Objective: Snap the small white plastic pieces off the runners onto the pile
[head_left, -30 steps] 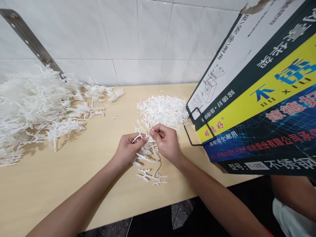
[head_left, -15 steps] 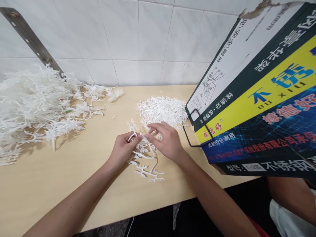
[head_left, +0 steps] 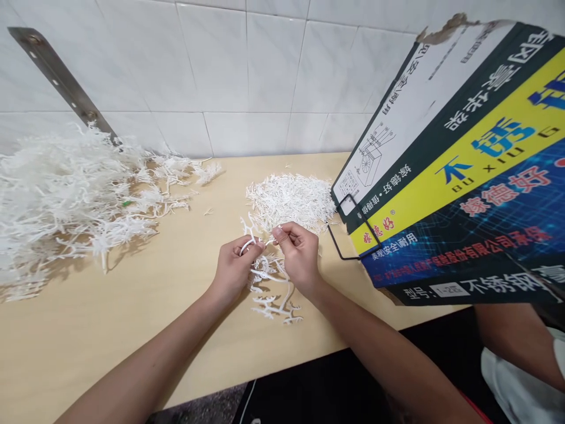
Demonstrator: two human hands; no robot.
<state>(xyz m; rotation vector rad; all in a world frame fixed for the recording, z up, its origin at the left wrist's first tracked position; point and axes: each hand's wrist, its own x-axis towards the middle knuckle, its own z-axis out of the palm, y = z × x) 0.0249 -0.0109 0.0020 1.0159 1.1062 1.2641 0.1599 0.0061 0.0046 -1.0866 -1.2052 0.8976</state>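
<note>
My left hand (head_left: 233, 266) pinches a white branched plastic piece (head_left: 270, 275) between thumb and fingers, above the table. Its thin, twig-like arms hang below the hand and between both hands. With thumb and fingertips closed, my right hand (head_left: 302, 254) grips a tip of this piece, close to my left fingertips. Just beyond the hands lies a heap of small white slivers (head_left: 293, 200) on the table. Part of the branched piece is hidden behind my fingers.
A large tangled pile of white branched pieces (head_left: 75, 182) lies at the left. To the right stands a printed cardboard box (head_left: 441, 224), with a black wire loop (head_left: 335, 242) at its corner. A metal bracket (head_left: 62, 76) leans by the tiled wall. Another person's arm (head_left: 514, 338) shows at far right.
My right hand's fingers have closed from a looser, spread pose into a pinch on a tip of the piece. The left hand and piece appear slightly further right in view.
</note>
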